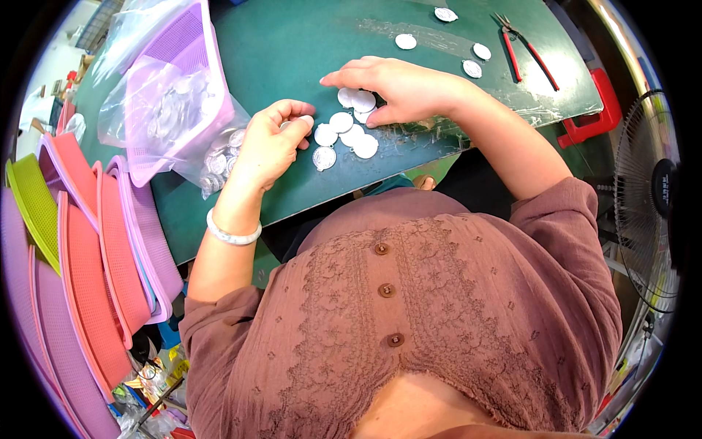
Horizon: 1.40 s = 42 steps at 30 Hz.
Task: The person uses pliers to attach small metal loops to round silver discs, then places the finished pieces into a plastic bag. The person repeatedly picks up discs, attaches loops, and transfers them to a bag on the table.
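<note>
My left hand (272, 143) is closed, thumb and forefinger pinching a round silver medal whose edge shows between them. To its right my right hand (398, 89) reaches over a loose pile of white-silver medals (341, 122), fingers stretched and thumb apart. Its thumb lies beside the upper medals, and nothing shows gripped in it. One medal (324, 158) at the near end of the pile shows a raised design, while most others look plain white. Left of my left hand, a clear plastic bag (191, 164) full of medals spills toward the green table (292, 44).
A purple plastic basket (214, 66) stands under the bag. Red-handled pliers (528, 55) and several medals (406, 42) lie farther back. Stacked coloured baskets (88, 293) line the left side; a red clamp-like piece (601, 110) and a fan (647, 175) are at the right.
</note>
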Each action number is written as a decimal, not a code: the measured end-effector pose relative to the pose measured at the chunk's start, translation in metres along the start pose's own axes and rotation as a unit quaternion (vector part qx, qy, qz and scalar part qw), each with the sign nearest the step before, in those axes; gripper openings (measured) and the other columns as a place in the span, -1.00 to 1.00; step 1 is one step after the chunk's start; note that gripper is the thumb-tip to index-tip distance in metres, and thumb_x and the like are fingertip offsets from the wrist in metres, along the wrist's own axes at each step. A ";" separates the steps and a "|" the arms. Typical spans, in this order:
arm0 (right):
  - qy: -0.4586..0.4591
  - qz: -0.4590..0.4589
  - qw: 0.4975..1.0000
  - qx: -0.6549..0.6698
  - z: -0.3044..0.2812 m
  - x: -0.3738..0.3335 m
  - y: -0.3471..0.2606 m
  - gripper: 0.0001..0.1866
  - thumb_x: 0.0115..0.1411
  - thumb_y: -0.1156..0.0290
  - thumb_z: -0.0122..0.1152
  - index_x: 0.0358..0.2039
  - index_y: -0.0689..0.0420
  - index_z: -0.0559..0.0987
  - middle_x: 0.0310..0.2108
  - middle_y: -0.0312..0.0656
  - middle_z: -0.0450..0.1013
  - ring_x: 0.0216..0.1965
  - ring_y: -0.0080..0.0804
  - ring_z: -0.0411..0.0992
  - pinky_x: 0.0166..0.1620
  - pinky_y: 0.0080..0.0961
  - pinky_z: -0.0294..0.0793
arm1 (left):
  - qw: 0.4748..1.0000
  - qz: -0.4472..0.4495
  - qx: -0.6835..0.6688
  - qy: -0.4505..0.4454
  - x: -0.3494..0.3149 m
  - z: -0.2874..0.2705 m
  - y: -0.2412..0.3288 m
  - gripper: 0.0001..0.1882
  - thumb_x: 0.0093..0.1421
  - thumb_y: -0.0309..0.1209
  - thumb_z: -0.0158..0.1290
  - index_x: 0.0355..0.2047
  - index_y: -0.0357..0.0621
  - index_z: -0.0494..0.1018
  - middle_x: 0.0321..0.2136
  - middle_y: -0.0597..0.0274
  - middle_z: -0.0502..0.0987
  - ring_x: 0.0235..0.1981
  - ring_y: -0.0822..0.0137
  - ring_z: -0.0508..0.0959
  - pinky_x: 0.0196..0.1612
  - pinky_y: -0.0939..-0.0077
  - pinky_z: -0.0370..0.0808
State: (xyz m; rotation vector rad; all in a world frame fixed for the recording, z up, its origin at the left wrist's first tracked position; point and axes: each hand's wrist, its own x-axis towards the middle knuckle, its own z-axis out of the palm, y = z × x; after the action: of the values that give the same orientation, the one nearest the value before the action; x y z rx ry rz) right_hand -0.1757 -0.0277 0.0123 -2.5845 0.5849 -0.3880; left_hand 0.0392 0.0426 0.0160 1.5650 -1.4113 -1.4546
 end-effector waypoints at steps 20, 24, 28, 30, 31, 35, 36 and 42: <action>0.141 0.118 0.936 0.301 0.005 -0.013 0.009 -0.42 -0.04 0.49 0.14 0.05 0.17 0.25 -0.29 -0.19 0.38 -0.38 -0.51 0.34 -0.30 -0.60 0.37 | 0.994 0.045 -0.097 0.013 0.041 0.020 0.017 -0.88 0.06 -0.44 0.03 -0.43 -0.24 0.41 -0.61 0.34 0.42 -0.63 0.56 0.36 -0.60 0.72 0.26; 0.185 0.163 0.858 0.450 -0.009 -0.008 -0.010 -0.53 0.07 0.50 0.07 0.02 0.26 0.25 -0.35 -0.29 0.41 -0.37 -0.62 0.33 -0.30 -0.67 0.35 | 0.969 0.038 -0.244 0.005 0.027 0.020 0.026 -0.91 0.09 -0.45 0.00 -0.39 -0.18 0.36 -0.56 0.29 0.46 -0.61 0.53 0.40 -0.61 0.75 0.25; 0.223 0.151 0.831 0.487 -0.010 -0.002 -0.022 -0.54 0.06 0.51 0.08 0.00 0.25 0.28 -0.41 -0.31 0.41 -0.41 -0.64 0.33 -0.33 -0.69 0.35 | 0.960 0.065 -0.273 0.007 0.017 0.026 0.030 -0.92 0.09 -0.46 0.00 -0.40 -0.17 0.37 -0.56 0.29 0.46 -0.61 0.54 0.40 -0.60 0.75 0.25; 0.234 0.145 0.828 0.489 -0.010 -0.001 -0.025 -0.55 0.05 0.51 0.09 -0.01 0.25 0.29 -0.42 -0.32 0.41 -0.43 -0.65 0.33 -0.34 -0.70 0.35 | 0.957 0.068 -0.282 0.013 0.015 0.027 0.032 -0.91 0.08 -0.47 0.01 -0.41 -0.19 0.36 -0.56 0.26 0.46 -0.63 0.54 0.40 -0.62 0.76 0.25; 0.236 0.144 0.828 0.488 -0.009 -0.001 -0.025 -0.55 0.05 0.52 0.09 -0.01 0.24 0.29 -0.42 -0.32 0.41 -0.43 -0.66 0.33 -0.35 -0.71 0.35 | 0.955 0.069 -0.288 0.016 0.015 0.028 0.032 -0.91 0.07 -0.47 0.02 -0.41 -0.20 0.36 -0.57 0.25 0.46 -0.64 0.54 0.39 -0.63 0.77 0.24; 0.241 0.147 0.830 0.482 -0.009 0.000 -0.027 -0.55 0.05 0.52 0.09 -0.01 0.23 0.30 -0.43 -0.33 0.41 -0.43 -0.67 0.33 -0.35 -0.72 0.35 | 0.956 0.066 -0.283 0.027 0.013 0.029 0.033 -0.90 0.06 -0.45 0.03 -0.43 -0.19 0.37 -0.59 0.28 0.46 -0.66 0.56 0.38 -0.63 0.78 0.23; 0.240 0.147 0.830 0.482 -0.009 -0.001 -0.028 -0.56 0.05 0.52 0.09 -0.01 0.23 0.30 -0.43 -0.33 0.41 -0.43 -0.67 0.33 -0.35 -0.72 0.35 | 0.957 0.063 -0.281 0.030 0.013 0.030 0.033 -0.90 0.06 -0.44 0.04 -0.44 -0.18 0.37 -0.59 0.29 0.46 -0.67 0.57 0.38 -0.63 0.78 0.23; 0.251 0.133 0.823 0.491 -0.007 -0.001 -0.030 -0.57 0.04 0.54 0.07 -0.03 0.31 0.29 -0.47 -0.30 0.41 -0.47 -0.65 0.32 -0.38 -0.73 0.33 | 0.962 0.061 -0.261 0.045 0.013 0.031 0.034 -0.88 0.06 -0.40 0.05 -0.46 -0.18 0.39 -0.62 0.31 0.45 -0.68 0.58 0.37 -0.64 0.78 0.21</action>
State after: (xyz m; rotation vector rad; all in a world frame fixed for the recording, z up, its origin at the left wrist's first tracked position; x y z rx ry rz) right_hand -0.1689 -0.0056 0.0335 -1.3752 0.6635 -0.9816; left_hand -0.0023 0.0282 0.0347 1.1697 -0.9466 -1.5032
